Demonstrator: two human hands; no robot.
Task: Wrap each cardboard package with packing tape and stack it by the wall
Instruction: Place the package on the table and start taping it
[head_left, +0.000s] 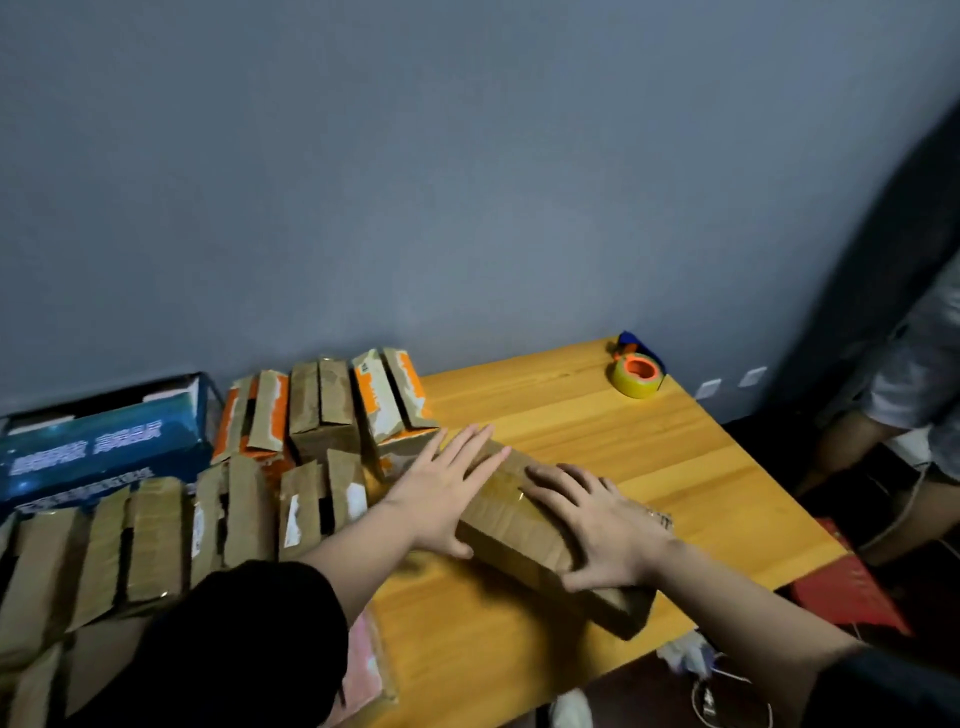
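Wooden table (597, 415) bears a long box (524, 525), running from far-left to near-right; left hand (447, 488) and right hand (597, 530) press flat on it, fingers spread.

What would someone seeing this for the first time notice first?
Two hands pressed flat on a long cardboard package lying across the yellow wooden table: the left hand on its far end, the right hand on its near end. Behind the left hand, upright taped packages crowd the wall, and a yellow tape roll sits on the table's far corner.
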